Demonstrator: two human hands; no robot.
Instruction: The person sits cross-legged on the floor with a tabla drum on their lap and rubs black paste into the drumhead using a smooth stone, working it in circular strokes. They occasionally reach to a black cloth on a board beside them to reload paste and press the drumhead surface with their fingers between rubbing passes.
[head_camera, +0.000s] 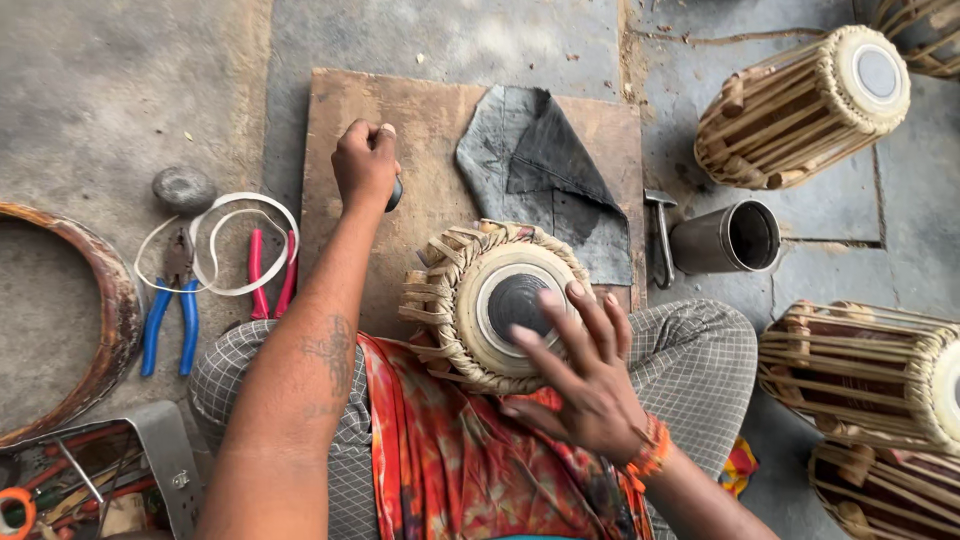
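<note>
**Drum in the lap, stone on the board**

The person sits on the grey stone floor (120, 90) with a small laced drum with a pale skin head and a black centre patch (495, 305) resting in the lap, on an orange-and-red patterned cloth (450, 450). The right hand (580, 375) lies over the drum's near rim — its grip spread, fingers fanned out, fingertips touching the pale ring and the edge of the black patch. It holds nothing.

The left hand (365, 165) reaches forward onto a worn brown wooden board (345, 110) lying flat on the floor just beyond the knees. Its grip is pressed together in a fist around a small dark rounded object (394, 194), which shows only at the side of the fist; what it is cannot be told.

On the board, beside the drum, lies a folded sheet of dark grey material (540, 165). To the right of the board stand a metal hammer (660, 235) and a steel cup (730, 238) on its side. Further right lie three more laced wooden drums — one (800, 105) near the top, the others at the frame's edge.

Left of the board: a grey round stone (183, 188), blue-handled pliers (168, 305), red-handled pliers (270, 275) and a loop of white strap (240, 245).
</note>
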